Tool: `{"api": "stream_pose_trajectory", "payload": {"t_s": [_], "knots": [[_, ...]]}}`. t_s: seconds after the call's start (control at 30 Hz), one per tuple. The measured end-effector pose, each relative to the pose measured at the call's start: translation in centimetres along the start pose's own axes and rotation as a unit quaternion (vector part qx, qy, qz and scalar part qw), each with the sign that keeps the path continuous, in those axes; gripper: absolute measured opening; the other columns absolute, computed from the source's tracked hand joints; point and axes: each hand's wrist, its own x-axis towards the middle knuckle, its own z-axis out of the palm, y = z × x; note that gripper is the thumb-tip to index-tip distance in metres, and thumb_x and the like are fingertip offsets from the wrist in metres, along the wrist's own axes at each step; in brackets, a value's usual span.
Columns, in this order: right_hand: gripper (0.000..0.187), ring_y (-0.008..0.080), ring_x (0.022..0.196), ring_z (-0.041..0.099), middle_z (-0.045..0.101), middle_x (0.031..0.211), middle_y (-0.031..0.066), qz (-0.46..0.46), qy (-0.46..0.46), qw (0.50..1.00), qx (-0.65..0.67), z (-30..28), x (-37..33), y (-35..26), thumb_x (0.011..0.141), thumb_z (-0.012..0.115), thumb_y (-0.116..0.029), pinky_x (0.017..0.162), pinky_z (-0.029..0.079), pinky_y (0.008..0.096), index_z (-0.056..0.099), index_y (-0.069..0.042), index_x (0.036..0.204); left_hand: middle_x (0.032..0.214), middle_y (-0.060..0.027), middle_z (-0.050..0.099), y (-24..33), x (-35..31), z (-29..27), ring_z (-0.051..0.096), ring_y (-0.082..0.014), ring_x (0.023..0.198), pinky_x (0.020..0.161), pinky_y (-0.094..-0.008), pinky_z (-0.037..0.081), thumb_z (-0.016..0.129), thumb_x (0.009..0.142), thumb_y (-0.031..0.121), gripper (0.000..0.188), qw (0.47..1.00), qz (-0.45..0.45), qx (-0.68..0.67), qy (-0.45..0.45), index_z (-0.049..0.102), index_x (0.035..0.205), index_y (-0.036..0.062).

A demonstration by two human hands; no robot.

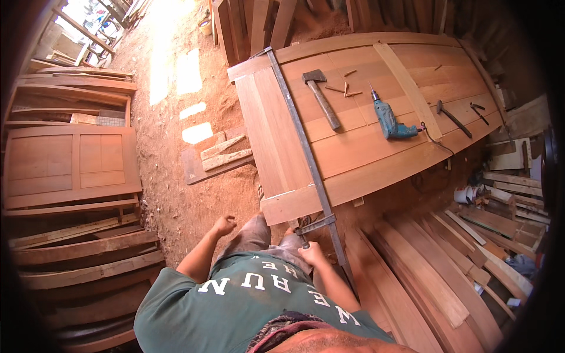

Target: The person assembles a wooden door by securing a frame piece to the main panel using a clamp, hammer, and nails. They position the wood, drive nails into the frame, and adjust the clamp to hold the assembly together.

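A wooden door panel (347,135) lies in front of me, crossed near its left end by a long metal bar clamp (300,129). My right hand (312,253) is closed around the clamp's screw handle (304,240), just off the panel's near edge. Away from the panel, my left hand (224,226) hangs at my left with its fingers curled and nothing visible in them. On the panel rest a hatchet (322,100), a teal power drill (391,119), a hammer (453,119), small wood pegs (346,88) and a pale wooden strip (409,88).
Stacked doors and frames (70,159) line the left side. Long planks (412,276) lie at the lower right, with offcuts and a white bucket (465,195) beyond them. Wood blocks (225,154) sit on the dirt floor (170,194); upright boards (253,29) stand behind the panel.
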Motion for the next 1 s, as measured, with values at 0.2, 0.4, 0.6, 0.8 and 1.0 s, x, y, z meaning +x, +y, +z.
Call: {"api": "stream_pose_trajectory", "payload": {"t_s": [0.2,0.4,0.6,0.8,1.0], "knots": [[0.053,0.0457,0.101,0.07,0.072,0.106,0.0267,-0.046,0.117,0.986,-0.106,0.5,-1.2,0.2,0.086,0.073,-0.042,0.089,0.054,0.0536,0.063,0.002,0.112,0.097,-0.0128,0.073,10.5,6.1,-9.7,0.066,-0.0158,0.08,0.067,-0.0332,0.055,0.066,0.092,0.012,0.038,0.991,0.072,-0.08,0.073,0.065,0.128,-0.0001],[0.053,0.0354,0.105,0.069,0.07,0.119,0.0229,0.014,-0.162,0.987,-0.011,-5.2,-0.6,0.8,0.091,0.071,-0.026,0.091,0.053,0.0439,0.056,0.002,0.133,0.099,-0.0077,0.072,18.7,19.9,-25.7,0.066,-0.0144,0.083,0.07,-0.0284,0.052,0.068,0.094,0.02,0.042,0.972,0.186,-0.058,0.133,0.063,0.134,0.0053],[0.058,0.0444,0.114,0.063,0.067,0.117,0.0259,0.092,-0.005,0.977,-0.19,-5.2,-3.6,-6.4,0.078,0.081,-0.032,0.096,0.051,0.0518,0.06,-0.009,0.127,0.108,-0.0115,0.074,32.5,33.5,-35.0,0.07,-0.0177,0.097,0.083,-0.0314,0.054,0.067,0.097,0.029,0.041,0.935,0.263,-0.053,0.232,0.067,0.131,0.0083],[0.075,0.0429,0.133,0.051,0.054,0.142,0.0285,0.191,-0.066,0.963,-0.176,-1.9,-2.3,-4.7,0.082,0.077,-0.039,0.113,0.04,0.0449,0.053,-0.002,0.143,0.12,-0.0185,0.071,44.7,41.4,-36.5,0.067,-0.0341,0.114,0.1,-0.0407,0.051,0.058,0.099,0.036,0.038,0.882,0.285,0.085,0.366,0.071,0.123,0.0091],[0.069,0.0372,0.127,0.059,0.063,0.132,0.0263,0.279,-0.054,0.958,-0.042,-3.9,-1.5,-7.4,0.078,0.084,-0.028,0.106,0.047,0.0422,0.058,-0.001,0.136,0.12,-0.0235,0.069,49.4,49.0,-35.9,0.064,-0.0404,0.115,0.099,-0.0457,0.05,0.051,0.103,0.041,0.043,0.897,0.324,0.126,0.272,0.07,0.123,0.008]]}}
